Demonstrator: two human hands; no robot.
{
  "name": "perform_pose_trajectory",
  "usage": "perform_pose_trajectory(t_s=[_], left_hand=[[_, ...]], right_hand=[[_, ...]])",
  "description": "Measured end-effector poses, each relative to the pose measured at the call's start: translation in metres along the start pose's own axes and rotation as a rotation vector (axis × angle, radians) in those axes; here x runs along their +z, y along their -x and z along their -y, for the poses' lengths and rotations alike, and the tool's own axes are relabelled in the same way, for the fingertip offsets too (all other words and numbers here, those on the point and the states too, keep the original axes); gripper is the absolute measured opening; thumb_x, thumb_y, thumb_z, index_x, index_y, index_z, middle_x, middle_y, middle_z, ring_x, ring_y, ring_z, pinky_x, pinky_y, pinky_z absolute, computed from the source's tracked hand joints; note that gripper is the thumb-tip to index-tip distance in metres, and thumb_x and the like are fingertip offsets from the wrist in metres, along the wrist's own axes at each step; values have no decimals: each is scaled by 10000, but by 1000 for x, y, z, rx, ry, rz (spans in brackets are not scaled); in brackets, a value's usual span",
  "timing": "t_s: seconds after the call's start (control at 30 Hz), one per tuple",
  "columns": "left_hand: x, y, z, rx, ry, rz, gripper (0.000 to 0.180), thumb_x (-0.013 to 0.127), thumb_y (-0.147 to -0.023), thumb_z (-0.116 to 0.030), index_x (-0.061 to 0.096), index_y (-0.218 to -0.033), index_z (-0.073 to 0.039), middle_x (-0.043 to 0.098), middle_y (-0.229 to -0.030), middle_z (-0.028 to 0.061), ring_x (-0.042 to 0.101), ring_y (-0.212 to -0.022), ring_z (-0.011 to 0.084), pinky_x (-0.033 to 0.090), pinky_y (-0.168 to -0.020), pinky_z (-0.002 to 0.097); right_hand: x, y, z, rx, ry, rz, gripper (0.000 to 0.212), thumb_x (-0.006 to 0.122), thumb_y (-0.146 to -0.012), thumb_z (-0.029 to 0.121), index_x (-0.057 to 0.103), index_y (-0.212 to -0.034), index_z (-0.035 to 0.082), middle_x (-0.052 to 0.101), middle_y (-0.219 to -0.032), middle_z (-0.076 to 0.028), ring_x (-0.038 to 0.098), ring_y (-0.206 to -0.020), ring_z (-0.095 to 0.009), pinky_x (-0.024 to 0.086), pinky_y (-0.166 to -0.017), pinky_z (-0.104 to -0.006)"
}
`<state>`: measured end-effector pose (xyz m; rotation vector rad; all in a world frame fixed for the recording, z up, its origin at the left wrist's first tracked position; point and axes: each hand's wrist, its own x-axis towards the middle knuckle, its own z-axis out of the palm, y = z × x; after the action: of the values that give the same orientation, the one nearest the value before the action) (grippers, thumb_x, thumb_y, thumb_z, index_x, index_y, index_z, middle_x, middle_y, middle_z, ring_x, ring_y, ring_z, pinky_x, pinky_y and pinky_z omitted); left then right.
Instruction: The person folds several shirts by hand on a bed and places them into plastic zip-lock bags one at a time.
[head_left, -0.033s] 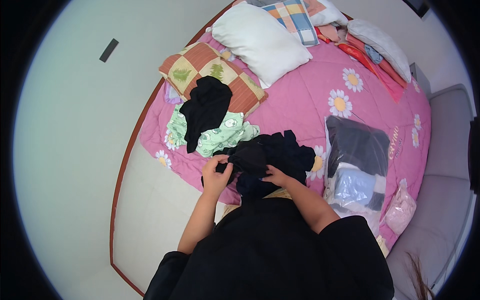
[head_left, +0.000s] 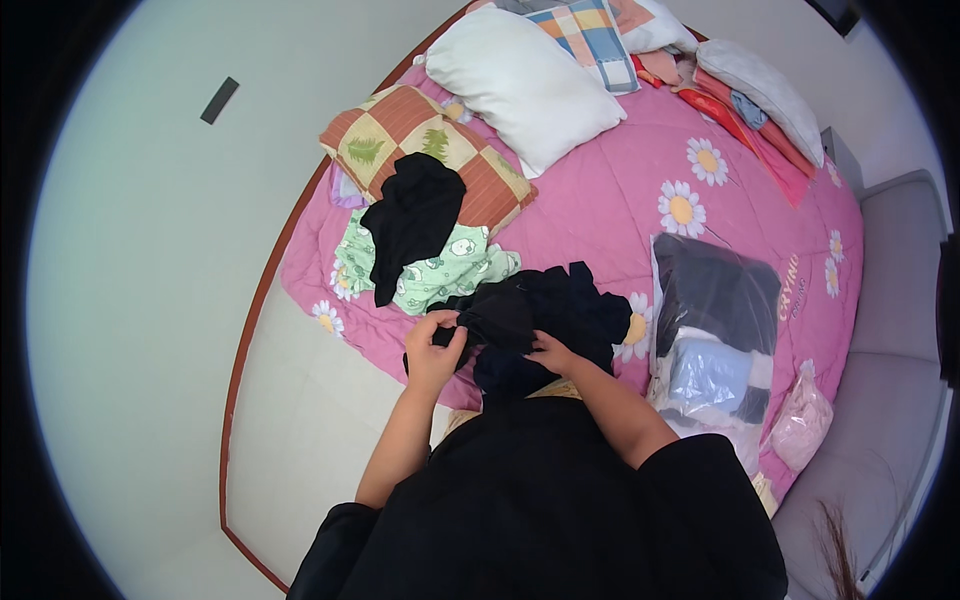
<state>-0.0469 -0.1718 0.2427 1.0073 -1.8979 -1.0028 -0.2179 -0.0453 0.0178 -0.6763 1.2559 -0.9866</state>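
A black garment [head_left: 503, 318] is gathered up between my two hands, close in front of my body. My left hand [head_left: 432, 352] pinches its left side between thumb and fingers. On the other side, my right hand [head_left: 551, 354] grips the right edge, its fingertips partly hidden by the cloth. Under and beside it lies a heap of dark navy clothing [head_left: 580, 305], crumpled. Folds hide what kind of garment I hold. Beyond my left hand is a light green printed cloth [head_left: 455, 262], with another black garment [head_left: 420, 210] draped over it.
The pink floral quilt [head_left: 620, 170] covers the bed. A checked brown pillow [head_left: 400, 120] and a white pillow [head_left: 520, 85] lie at the far left. To the right are a clear bag of folded textiles [head_left: 715, 290], a small pink bag [head_left: 802, 428] and a grey padded headboard [head_left: 895, 300].
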Motion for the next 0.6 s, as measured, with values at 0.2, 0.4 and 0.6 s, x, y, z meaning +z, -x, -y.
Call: perform_pose_trajectory(t_s=[0.2,0.4,0.6], left_hand=[[-3,2,11,-42,58,-29,213,629,-657,32,576,-862,7,580,-752,57,544,-709,125,433,-672,227],[-3,-2,10,-94,148,-12,231,599,-699,58,539,-917,9,538,-790,34,520,-758,108,411,-717,224],[-10,-5,22,-116,223,-98,217,606,-695,54,546,-899,10,540,-769,29,521,-732,98,416,-688,212]], right_hand=[[7,5,47,224,-489,-159,400,490,-818,54,391,-1197,130,516,-1077,-60,537,-947,-208,448,-798,-366],[-4,-2,59,134,-675,-182,337,443,-809,13,428,-1124,135,515,-1071,-68,539,-937,-238,443,-818,-396],[-23,4,70,223,-1038,-264,223,458,-806,54,470,-1015,128,530,-984,-85,528,-926,-306,419,-860,-443]])
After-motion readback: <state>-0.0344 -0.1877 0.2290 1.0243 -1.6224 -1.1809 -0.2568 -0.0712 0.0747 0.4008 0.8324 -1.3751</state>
